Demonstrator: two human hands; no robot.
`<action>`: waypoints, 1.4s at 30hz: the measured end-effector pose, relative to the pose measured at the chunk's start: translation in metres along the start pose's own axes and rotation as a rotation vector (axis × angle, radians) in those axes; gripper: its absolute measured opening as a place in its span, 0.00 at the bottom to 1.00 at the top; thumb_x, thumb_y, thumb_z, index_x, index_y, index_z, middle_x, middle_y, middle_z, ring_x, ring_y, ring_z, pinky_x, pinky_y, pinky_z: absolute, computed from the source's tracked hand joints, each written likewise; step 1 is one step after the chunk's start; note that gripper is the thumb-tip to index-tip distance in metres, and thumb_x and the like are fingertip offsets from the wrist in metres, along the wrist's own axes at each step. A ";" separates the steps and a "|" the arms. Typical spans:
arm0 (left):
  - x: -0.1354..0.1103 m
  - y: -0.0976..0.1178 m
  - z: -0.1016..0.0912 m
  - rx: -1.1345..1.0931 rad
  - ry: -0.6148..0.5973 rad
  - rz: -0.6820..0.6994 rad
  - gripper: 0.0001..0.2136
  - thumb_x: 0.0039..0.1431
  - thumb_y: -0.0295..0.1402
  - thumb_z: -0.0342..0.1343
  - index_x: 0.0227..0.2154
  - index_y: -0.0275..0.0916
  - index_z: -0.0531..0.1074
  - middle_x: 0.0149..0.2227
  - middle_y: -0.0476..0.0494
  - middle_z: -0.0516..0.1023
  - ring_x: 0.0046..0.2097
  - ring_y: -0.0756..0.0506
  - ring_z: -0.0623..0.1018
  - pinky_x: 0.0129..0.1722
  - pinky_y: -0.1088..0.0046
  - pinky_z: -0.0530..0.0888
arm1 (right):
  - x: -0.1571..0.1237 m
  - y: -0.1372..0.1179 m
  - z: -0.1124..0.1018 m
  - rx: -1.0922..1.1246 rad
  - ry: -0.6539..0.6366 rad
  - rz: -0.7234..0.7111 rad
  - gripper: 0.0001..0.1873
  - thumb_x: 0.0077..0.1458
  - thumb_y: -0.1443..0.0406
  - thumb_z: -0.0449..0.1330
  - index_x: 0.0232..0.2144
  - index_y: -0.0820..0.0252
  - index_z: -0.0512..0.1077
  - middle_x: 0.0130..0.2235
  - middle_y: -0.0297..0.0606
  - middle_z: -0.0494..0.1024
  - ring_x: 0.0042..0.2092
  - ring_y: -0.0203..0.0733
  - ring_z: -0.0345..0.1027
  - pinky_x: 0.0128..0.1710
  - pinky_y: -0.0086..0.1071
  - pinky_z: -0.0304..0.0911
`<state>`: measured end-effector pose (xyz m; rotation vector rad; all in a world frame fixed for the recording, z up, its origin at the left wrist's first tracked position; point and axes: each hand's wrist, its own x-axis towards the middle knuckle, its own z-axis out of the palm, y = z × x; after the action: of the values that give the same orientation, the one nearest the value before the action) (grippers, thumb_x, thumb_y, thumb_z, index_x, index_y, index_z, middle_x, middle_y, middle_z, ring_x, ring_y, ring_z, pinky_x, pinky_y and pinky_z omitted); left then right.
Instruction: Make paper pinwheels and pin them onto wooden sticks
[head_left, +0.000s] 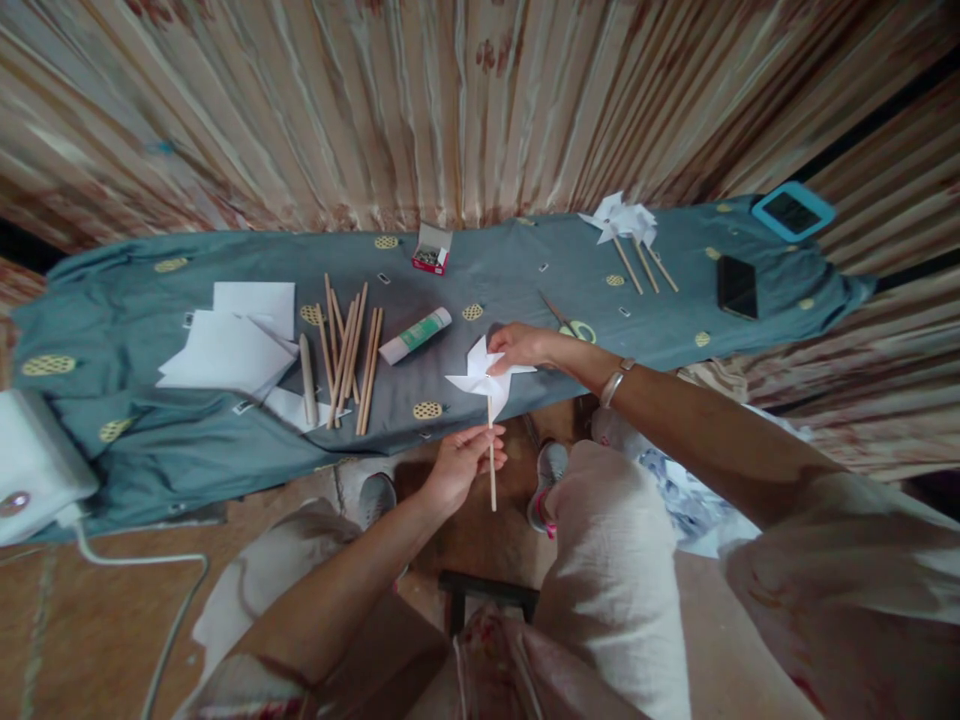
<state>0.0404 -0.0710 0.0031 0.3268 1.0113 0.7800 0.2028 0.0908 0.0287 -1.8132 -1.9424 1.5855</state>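
Note:
A white paper pinwheel [480, 380] on a wooden stick [493, 480] is held over the table's front edge. My left hand [461, 465] grips the stick below the paper blades, its fingers closed around it. At the top, my right hand [517, 347] pinches the pinwheel's paper near its centre. Just behind my right hand lie scissors [577, 330] with pale green handles. To the left rests a glue stick [416, 335] with a green and white label, beside several loose wooden sticks [349, 355].
White paper sheets [225, 350] and a grey rod [308, 380] lie left. A small open red box [430, 250] stands at the back. Finished pinwheels [622, 220], a black phone [737, 287] and a blue-framed device [793, 211] are right. A white appliance [37, 465] sits far left.

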 end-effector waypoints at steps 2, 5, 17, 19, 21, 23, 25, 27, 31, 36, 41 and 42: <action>0.000 0.000 -0.001 0.010 -0.006 0.004 0.10 0.49 0.32 0.70 0.30 0.31 0.80 0.24 0.47 0.76 0.23 0.53 0.76 0.28 0.76 0.73 | -0.002 0.000 0.000 0.017 -0.012 -0.014 0.10 0.36 0.69 0.71 0.24 0.62 0.76 0.30 0.33 0.79 0.35 0.38 0.71 0.39 0.29 0.66; 0.000 0.000 -0.004 0.024 -0.020 0.009 0.11 0.48 0.33 0.70 0.31 0.31 0.80 0.25 0.47 0.76 0.23 0.53 0.75 0.28 0.76 0.72 | -0.004 0.000 0.000 0.030 -0.026 -0.030 0.11 0.35 0.67 0.72 0.24 0.62 0.75 0.30 0.32 0.79 0.34 0.37 0.71 0.38 0.29 0.66; 0.003 -0.002 -0.006 0.049 -0.025 0.019 0.14 0.45 0.37 0.71 0.30 0.32 0.79 0.24 0.48 0.76 0.23 0.53 0.75 0.28 0.76 0.72 | -0.004 0.003 -0.004 0.153 -0.092 -0.013 0.10 0.35 0.71 0.71 0.23 0.61 0.74 0.27 0.31 0.77 0.30 0.35 0.70 0.37 0.29 0.66; 0.003 -0.003 -0.007 0.053 -0.034 0.027 0.13 0.47 0.37 0.71 0.30 0.32 0.79 0.24 0.48 0.76 0.23 0.53 0.75 0.27 0.76 0.71 | -0.006 0.002 -0.003 0.166 -0.081 -0.024 0.11 0.35 0.71 0.71 0.22 0.61 0.73 0.26 0.30 0.77 0.30 0.34 0.69 0.36 0.28 0.66; 0.004 -0.004 -0.007 0.056 -0.052 0.049 0.13 0.48 0.37 0.70 0.31 0.32 0.79 0.24 0.48 0.75 0.23 0.53 0.74 0.26 0.76 0.70 | -0.009 0.000 -0.002 0.186 -0.066 -0.024 0.11 0.35 0.72 0.72 0.23 0.60 0.74 0.26 0.30 0.77 0.30 0.34 0.70 0.36 0.27 0.67; 0.004 -0.004 -0.006 0.050 -0.070 0.067 0.13 0.47 0.37 0.70 0.31 0.32 0.79 0.24 0.49 0.75 0.22 0.54 0.73 0.26 0.77 0.68 | -0.011 -0.002 -0.001 0.222 -0.047 -0.005 0.11 0.36 0.74 0.70 0.24 0.60 0.74 0.27 0.30 0.78 0.31 0.34 0.71 0.38 0.28 0.68; 0.005 -0.005 -0.005 0.040 -0.084 0.069 0.13 0.47 0.37 0.70 0.31 0.32 0.79 0.23 0.49 0.74 0.22 0.54 0.72 0.26 0.77 0.67 | -0.013 -0.003 0.001 0.252 -0.024 0.019 0.10 0.38 0.76 0.68 0.23 0.61 0.73 0.26 0.30 0.77 0.31 0.34 0.71 0.39 0.28 0.68; 0.005 -0.005 -0.003 0.030 -0.084 0.058 0.12 0.47 0.36 0.70 0.31 0.32 0.79 0.23 0.49 0.74 0.23 0.54 0.72 0.26 0.77 0.67 | -0.014 -0.004 0.003 0.260 -0.005 0.033 0.09 0.38 0.77 0.67 0.23 0.61 0.73 0.26 0.29 0.77 0.31 0.34 0.70 0.40 0.29 0.68; 0.005 -0.004 0.001 -0.002 -0.087 0.036 0.12 0.47 0.35 0.70 0.31 0.31 0.78 0.24 0.49 0.74 0.23 0.54 0.72 0.28 0.75 0.68 | -0.015 -0.006 0.004 0.259 0.026 0.039 0.10 0.38 0.76 0.68 0.24 0.62 0.73 0.26 0.28 0.77 0.32 0.35 0.71 0.41 0.29 0.68; 0.004 -0.002 0.003 -0.036 -0.116 0.011 0.16 0.41 0.37 0.73 0.30 0.32 0.79 0.24 0.49 0.74 0.23 0.54 0.72 0.28 0.75 0.69 | -0.018 -0.009 0.006 0.266 0.046 0.040 0.11 0.38 0.76 0.68 0.25 0.62 0.72 0.29 0.30 0.78 0.34 0.35 0.72 0.42 0.29 0.68; 0.002 0.002 0.006 -0.080 -0.123 -0.023 0.17 0.37 0.37 0.75 0.29 0.31 0.79 0.23 0.49 0.74 0.23 0.54 0.73 0.27 0.77 0.70 | -0.023 -0.011 0.008 0.291 0.060 0.047 0.11 0.39 0.77 0.68 0.25 0.61 0.71 0.28 0.30 0.78 0.34 0.35 0.72 0.41 0.28 0.69; 0.002 0.003 0.007 -0.087 -0.124 -0.032 0.16 0.39 0.35 0.75 0.29 0.31 0.79 0.23 0.49 0.74 0.23 0.54 0.73 0.27 0.77 0.70 | -0.023 -0.011 0.009 0.296 0.065 0.049 0.11 0.39 0.77 0.68 0.24 0.61 0.71 0.28 0.30 0.78 0.34 0.35 0.72 0.41 0.28 0.69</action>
<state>0.0457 -0.0672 0.0074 0.2802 0.8623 0.7635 0.1969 0.0697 0.0451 -1.7774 -1.5498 1.6987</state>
